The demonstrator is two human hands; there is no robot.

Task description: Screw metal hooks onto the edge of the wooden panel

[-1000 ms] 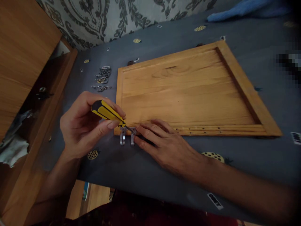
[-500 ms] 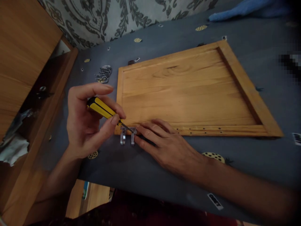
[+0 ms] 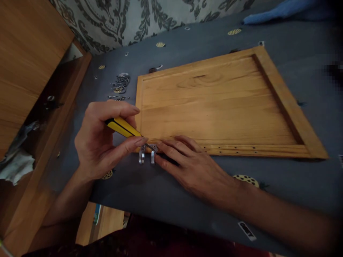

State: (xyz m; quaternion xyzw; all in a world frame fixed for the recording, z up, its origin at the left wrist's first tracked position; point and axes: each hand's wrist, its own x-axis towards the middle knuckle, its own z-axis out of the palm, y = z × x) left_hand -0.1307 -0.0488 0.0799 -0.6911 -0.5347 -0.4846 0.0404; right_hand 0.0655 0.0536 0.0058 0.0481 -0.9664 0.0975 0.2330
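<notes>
Yellow-and-black screwdriver [image 3: 123,127]: head view; slim handle, yellow with a black stripe, thin dark shaft; tip down at the plate of the double hook, handle slanting up and to the left.
Left hand [image 3: 103,142]: closed round the screwdriver handle, thumb beneath, forefinger stretched along the top.
Metal double hook [image 3: 147,154]: bright, two curved prongs hanging over the near edge of the framed wooden panel at its left corner; plate mostly hidden under tip and fingertips.
Right hand [image 3: 193,166]: flat and open, gripping nothing, fingertips pressed on the hook's plate and the panel's near rail.
Framed wooden panel [image 3: 214,103]: honey-coloured, recessed middle, row of small holes along the near rail; flat on the grey surface [image 3: 174,192].
Handling, by judgement: hook small, stiff, light and smooth, likely to skid or twist unless pinned; best held by the plate, clear of the tip. Screwdriver light and rigid; best gripped mid-handle.
Spare hooks [image 3: 120,84]: small heap on the surface beyond the left hand.
</notes>
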